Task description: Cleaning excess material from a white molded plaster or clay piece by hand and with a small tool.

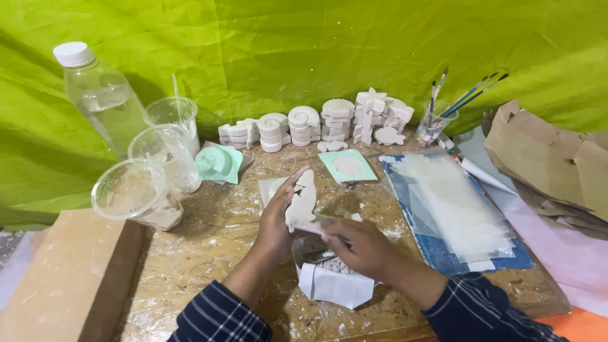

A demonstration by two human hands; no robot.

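Plaster casts (316, 125) stand in a row at the back of the tabletop (209, 247), with a brush cup (434, 126) to their right. Plastic cups (155, 168) and a bottle (101, 95) stand left; stacked sheets (453, 206) lie right; a paper tray (332, 282) sits in front.

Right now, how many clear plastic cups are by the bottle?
3: one cup with a stick beside the bottle, one cup before it, one cup tipped nearest the cardboard box.

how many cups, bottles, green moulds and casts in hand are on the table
clear cups: 4, three at left and one holding brushes
bottle: 1
green moulds: 2
cast in the left hand, right hand working its edge: 1
total: 8
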